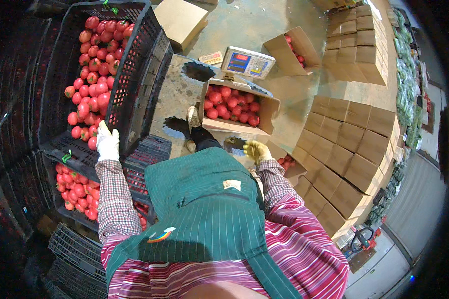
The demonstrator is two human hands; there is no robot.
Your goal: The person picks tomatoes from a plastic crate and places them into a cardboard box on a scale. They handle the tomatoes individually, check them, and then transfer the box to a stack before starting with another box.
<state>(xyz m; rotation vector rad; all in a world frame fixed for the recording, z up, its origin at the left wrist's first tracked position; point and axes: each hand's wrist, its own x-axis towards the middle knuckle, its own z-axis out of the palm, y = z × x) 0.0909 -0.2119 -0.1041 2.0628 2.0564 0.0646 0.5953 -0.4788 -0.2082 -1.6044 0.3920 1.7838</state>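
My left hand [107, 145], in a white glove, is at the near end of a black plastic crate [133, 67] of red tomatoes [93, 88]. Its thumb stands apart from the fingers, beside the nearest tomatoes, and no tomato shows in its grasp; the palm side is hidden. My right hand [257, 151] wears a yellowed glove and hangs by my right side, fingers loosely bent and apart, with nothing seen in it. Beyond it, an open cardboard box [273, 129] of tomatoes rests at a digital scale [247, 62] with a tilted display.
A second crate of tomatoes [78, 190] is at lower left, above stacked black crates [76, 248]. Stacked cardboard boxes [344, 149] line the right. Open boxes of tomatoes stand at upper right [307, 45] and beside my right forearm [297, 172]. A closed carton [179, 18] is ahead.
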